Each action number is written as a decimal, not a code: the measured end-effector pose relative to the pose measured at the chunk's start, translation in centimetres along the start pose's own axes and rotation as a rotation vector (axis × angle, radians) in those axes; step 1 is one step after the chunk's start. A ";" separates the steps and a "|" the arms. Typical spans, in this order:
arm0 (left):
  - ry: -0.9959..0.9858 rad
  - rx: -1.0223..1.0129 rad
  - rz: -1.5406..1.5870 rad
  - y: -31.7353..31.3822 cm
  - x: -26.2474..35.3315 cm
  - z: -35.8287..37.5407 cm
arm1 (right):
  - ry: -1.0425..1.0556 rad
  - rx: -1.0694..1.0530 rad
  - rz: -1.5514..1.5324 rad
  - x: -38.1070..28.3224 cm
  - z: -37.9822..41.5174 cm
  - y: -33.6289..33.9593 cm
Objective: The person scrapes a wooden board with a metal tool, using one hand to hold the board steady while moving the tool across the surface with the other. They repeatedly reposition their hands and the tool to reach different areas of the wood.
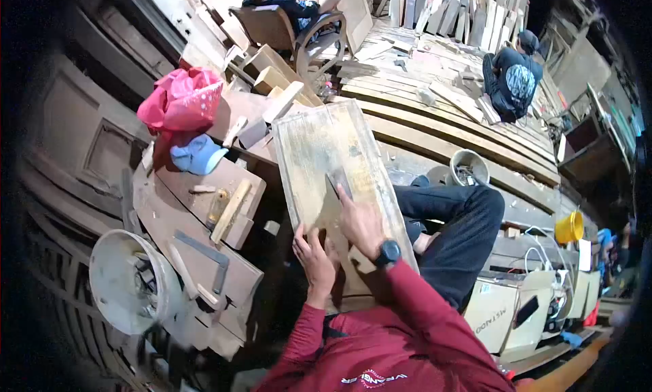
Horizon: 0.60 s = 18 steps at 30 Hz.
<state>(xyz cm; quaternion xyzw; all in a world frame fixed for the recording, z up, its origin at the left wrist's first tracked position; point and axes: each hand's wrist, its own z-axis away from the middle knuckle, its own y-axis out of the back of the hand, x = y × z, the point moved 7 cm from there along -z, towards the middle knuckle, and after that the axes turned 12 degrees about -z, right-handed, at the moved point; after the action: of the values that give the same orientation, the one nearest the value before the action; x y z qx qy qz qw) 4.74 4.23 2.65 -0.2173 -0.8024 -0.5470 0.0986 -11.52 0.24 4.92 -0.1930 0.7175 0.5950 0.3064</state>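
A long wooden panel (305,154) with a pale, stained face lies across my lap. My right hand (361,225), with a dark watch on its wrist, is closed around a flat, dark scraper-like blade (338,183) against the panel's face. The index finger reaches along the blade. My left hand (317,259) rests on the panel's lower left part, fingers apart, holding nothing. Beneath my right palm a small pale wooden piece (361,260) shows in part; whether the hand touches it is unclear.
To the left are a white bucket (109,283), a metal square (219,259), a blue cap (197,154) and a pink bag (180,101). Another bucket (468,168) stands beyond my knee. One person sits in a chair (268,28); another person (516,79) sits at upper right.
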 end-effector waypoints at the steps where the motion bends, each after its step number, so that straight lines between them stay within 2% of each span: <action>1: 0.015 -0.011 0.004 0.0 0.1 0.2 | -0.018 -0.044 0.002 0.1 1.6 0.4; 4: 0.042 -0.045 0.001 0.0 0.4 -0.2 | -0.023 -0.028 0.032 -0.5 2.1 0.9; 9: 0.021 -0.057 -0.056 0.5 1.1 -0.5 | 0.060 0.108 0.032 -0.1 -10.3 -1.1; 11: 0.003 -0.061 -0.053 0.5 1.0 -0.4 | 0.083 0.152 0.032 -0.6 -11.8 -0.6; 14: 0.004 -0.058 -0.054 0.8 1.1 -0.4 | 0.113 0.178 -0.012 -0.3 -10.0 -0.7; 18: 0.017 -0.047 0.053 0.3 0.6 -0.5 | 0.000 0.032 0.019 0.2 -1.2 -0.1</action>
<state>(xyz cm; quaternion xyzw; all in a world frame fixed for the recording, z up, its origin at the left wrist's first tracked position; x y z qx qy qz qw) 4.29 3.98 3.32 -0.2359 -0.7825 -0.5647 0.1147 -11.85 -0.92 4.86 -0.1813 0.7288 0.5863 0.3036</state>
